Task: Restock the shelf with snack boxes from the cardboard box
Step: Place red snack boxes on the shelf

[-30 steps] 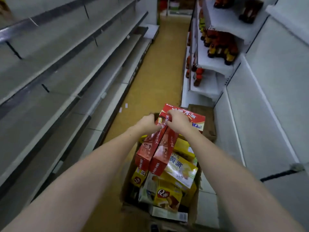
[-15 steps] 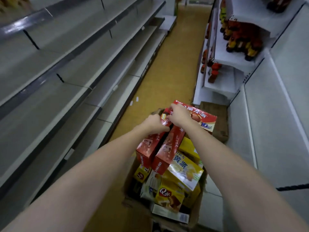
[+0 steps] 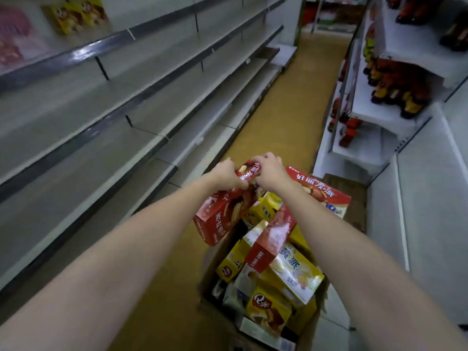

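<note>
The long red cardboard snack box (image 3: 222, 214) sits in the middle of the frame, tipped up over the brown cardboard box (image 3: 215, 272) at the bottom middle. The left hand (image 3: 228, 174) and the right hand (image 3: 271, 171) both grip its top end with curled fingers. It could slip, because only one end is held. Its low end could also bump another red snack box (image 3: 273, 239) leaning just below and knock it loose. Yellow snack boxes (image 3: 291, 272) are piled under that. The grey metal shelves (image 3: 106, 117) run along the left side. Dark bottles (image 3: 397, 89) stand on white shelves at the upper right. Nothing blocks the way left.
</note>
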A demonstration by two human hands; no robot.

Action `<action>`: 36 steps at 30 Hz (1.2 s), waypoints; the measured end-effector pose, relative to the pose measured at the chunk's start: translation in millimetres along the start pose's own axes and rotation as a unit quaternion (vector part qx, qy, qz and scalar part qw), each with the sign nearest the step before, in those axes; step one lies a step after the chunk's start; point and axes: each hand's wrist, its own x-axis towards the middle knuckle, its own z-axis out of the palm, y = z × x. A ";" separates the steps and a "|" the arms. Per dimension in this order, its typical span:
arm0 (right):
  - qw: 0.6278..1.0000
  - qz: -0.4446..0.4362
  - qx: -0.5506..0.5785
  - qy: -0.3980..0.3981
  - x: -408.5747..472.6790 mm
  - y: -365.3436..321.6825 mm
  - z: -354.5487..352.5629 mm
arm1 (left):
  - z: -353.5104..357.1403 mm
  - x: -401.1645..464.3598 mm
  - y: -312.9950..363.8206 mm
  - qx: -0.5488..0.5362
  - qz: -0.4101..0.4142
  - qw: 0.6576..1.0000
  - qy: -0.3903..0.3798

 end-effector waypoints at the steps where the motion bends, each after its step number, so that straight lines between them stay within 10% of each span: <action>1: 0.999 -0.014 -0.030 -0.006 1.9 -9.6 -0.1 | -10.3 -5.3 -6.9 -0.009 -0.004 1.000 -0.002; 14: 0.969 -0.195 -0.112 -0.101 13.6 -212.2 11.0 | -132.2 -110.0 -132.4 -0.001 -0.052 0.997 0.055; 36: 0.928 -0.367 -0.065 -0.001 -54.6 -528.7 37.3 | -291.5 -354.8 -354.5 -0.026 -0.127 0.935 0.331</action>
